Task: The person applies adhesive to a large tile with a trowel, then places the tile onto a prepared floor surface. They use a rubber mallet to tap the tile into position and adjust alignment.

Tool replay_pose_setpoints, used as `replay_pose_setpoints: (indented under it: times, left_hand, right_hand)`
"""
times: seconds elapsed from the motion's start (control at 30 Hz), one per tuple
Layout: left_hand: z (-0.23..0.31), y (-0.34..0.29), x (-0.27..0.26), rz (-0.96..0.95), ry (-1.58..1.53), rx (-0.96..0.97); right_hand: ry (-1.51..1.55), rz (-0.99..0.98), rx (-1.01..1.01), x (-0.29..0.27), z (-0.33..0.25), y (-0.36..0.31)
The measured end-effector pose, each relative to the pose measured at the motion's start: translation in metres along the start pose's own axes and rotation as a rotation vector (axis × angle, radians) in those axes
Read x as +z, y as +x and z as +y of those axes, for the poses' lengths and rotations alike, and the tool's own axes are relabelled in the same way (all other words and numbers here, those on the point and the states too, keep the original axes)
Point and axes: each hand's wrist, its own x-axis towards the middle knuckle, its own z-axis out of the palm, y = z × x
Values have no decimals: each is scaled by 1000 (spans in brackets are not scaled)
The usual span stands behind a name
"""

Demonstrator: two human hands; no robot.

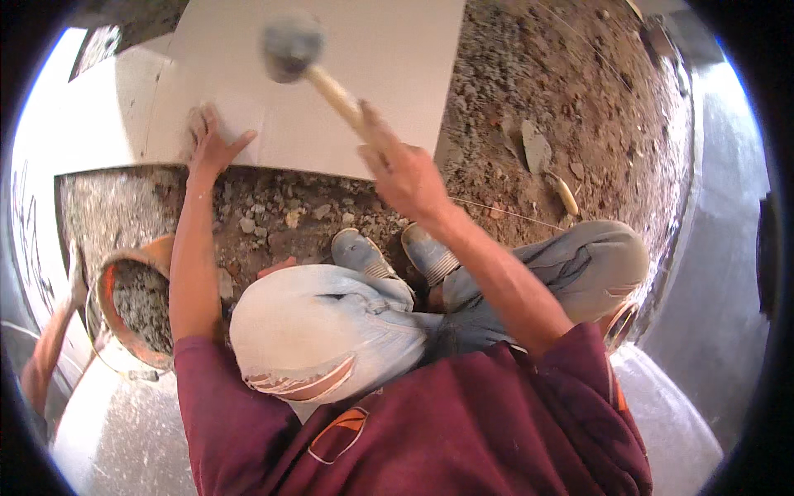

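My right hand (408,178) is wrapped round the wooden handle of a rubber mallet (291,48). The mallet's dark round head, slightly blurred, hangs above a large beige tile (364,50). On the near left part of the tiles, close to a joint, my left hand (213,147) lies with its fingers spread and thumb out to the right. Another pale tile (99,112) adjoins on the left, partly in bright light.
An orange bucket (103,285) of grey mortar stands left of my knee, near another person's arm (51,355). A trowel (538,147) lies on rough soil (595,107) at the right. A thin string crosses the soil. Grey wall (719,240) at far right.
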Motion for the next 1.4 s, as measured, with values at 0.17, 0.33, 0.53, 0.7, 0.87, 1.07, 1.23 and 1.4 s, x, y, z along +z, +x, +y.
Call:
replay_pose_setpoints:
  times: [0.17,0.33,0.53,0.7,0.87,1.07,1.23,1.4]
  left_hand:
    - [-27,43,14,-84,159,328]
    - [-58,61,19,-51,135,504]
    - [-47,41,4,-101,161,367]
    - [-32,29,-8,-123,140,389]
    - [-38,31,-13,-55,197,384]
    - [-39,49,-37,-35,-92,-176]
    - [-18,47,-52,80,-231,-325]
    - [-16,44,-61,58,-230,-347]
  right_hand:
    - [193,311,-251,18,-56,-20]
    - [118,258,-93,44,-41,-42]
    - [65,159,75,60,-15,-44]
    - [61,149,76,62,-16,-44]
    - [129,19,56,45,-11,1]
    - [15,406,-344,2,-72,83]
    - [272,467,-297,29,-61,106]
    - [-113,135,-193,43,-62,127]
